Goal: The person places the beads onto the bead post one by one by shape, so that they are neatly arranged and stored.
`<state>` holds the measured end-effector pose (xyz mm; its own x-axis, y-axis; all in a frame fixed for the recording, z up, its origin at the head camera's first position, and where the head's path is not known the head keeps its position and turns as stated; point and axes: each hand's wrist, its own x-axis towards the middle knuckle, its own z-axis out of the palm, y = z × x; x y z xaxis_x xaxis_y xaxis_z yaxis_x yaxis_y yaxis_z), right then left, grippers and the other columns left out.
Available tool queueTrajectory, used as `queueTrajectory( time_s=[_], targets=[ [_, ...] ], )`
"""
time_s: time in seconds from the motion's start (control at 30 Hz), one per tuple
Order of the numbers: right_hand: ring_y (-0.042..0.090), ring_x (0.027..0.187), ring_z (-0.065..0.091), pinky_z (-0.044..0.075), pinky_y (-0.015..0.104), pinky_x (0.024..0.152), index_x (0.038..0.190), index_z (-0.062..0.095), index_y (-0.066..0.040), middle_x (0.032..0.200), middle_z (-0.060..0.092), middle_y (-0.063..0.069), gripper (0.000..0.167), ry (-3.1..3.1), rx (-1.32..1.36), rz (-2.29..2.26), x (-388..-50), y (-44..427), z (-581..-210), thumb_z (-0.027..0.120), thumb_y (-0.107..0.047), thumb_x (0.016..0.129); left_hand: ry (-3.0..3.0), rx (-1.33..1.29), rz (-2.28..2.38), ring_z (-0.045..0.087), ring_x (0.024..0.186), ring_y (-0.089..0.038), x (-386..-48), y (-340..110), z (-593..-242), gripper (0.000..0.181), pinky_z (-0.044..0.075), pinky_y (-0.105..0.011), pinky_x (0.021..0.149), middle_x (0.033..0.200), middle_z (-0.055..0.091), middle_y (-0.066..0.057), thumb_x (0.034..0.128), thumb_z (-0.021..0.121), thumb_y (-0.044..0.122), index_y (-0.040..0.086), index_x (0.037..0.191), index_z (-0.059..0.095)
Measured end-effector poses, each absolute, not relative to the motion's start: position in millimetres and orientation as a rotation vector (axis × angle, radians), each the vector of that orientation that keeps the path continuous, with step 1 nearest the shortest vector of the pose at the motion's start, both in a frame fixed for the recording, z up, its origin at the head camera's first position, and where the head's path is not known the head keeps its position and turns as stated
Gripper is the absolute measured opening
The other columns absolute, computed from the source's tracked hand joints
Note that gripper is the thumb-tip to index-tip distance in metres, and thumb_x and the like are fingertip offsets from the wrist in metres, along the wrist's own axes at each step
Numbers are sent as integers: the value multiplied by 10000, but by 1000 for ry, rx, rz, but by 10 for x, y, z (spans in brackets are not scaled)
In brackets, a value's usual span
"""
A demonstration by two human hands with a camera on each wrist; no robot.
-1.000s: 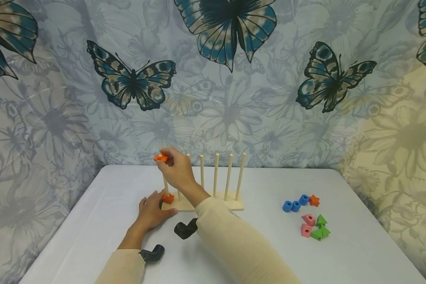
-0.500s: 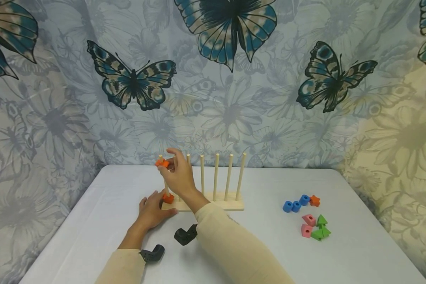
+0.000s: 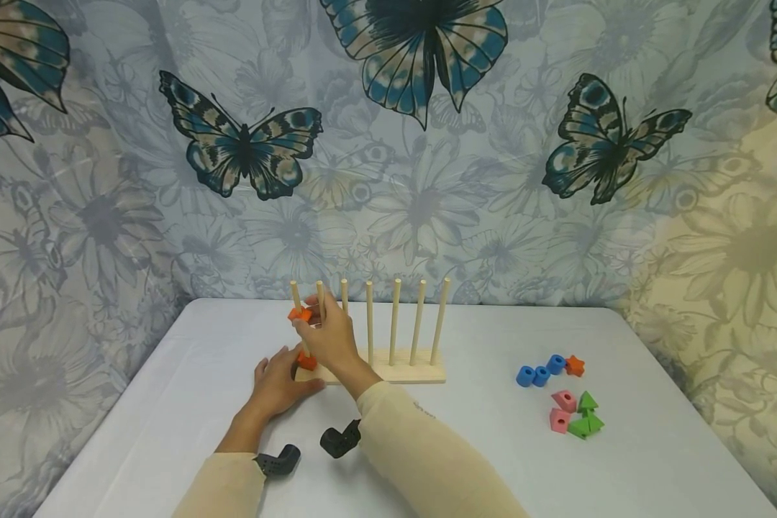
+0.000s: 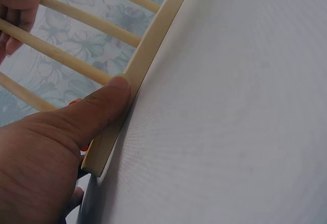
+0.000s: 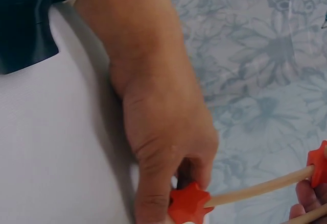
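Note:
The left hand (image 3: 278, 385) grips the left end of the wooden base (image 3: 414, 372), its thumb (image 4: 104, 101) on the front edge. Beside it, a lower orange star (image 3: 307, 361) sits around the leftmost peg at the base. Higher on the same peg (image 3: 295, 293) is a second orange star (image 3: 300, 314), below the peg's tip, pinched by the right hand (image 3: 332, 338). In the right wrist view, the left hand (image 5: 168, 132) is beside the lower star (image 5: 190, 203), and the right hand's fingertips (image 5: 309, 196) touch the upper star (image 5: 319, 165).
Several bare pegs (image 3: 395, 324) rise from the base to the right. On the white table (image 3: 479, 424) at the right lie blue cylinders (image 3: 526, 375), an orange star (image 3: 575, 366), pink blocks (image 3: 560, 420) and green triangles (image 3: 585, 426). A butterfly-patterned cloth (image 3: 421, 208) hangs behind.
The right hand and the upper orange star have moved down from the tip of the leftmost peg, which now sticks out above the star. The left hand has stayed on the base.

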<state>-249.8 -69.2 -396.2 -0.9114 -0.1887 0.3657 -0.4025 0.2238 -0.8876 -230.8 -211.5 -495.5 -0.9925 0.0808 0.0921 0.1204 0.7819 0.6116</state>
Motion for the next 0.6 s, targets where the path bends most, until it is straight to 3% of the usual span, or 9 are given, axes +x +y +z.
queueTrajectory(
  time_s=[0.6],
  targets=[
    [140, 921, 637, 515, 286, 768, 1134, 576, -67, 955, 668, -19, 298, -2427, 509, 1694, -2454, -676, -4314, 709, -83, 868, -2870, -204, -960, 295, 1364, -409, -2300, -2116, -4945, 889, 44, -641, 1059, 1400, 485, -191, 751, 791, 462, 43, 1447, 431]
  ],
)
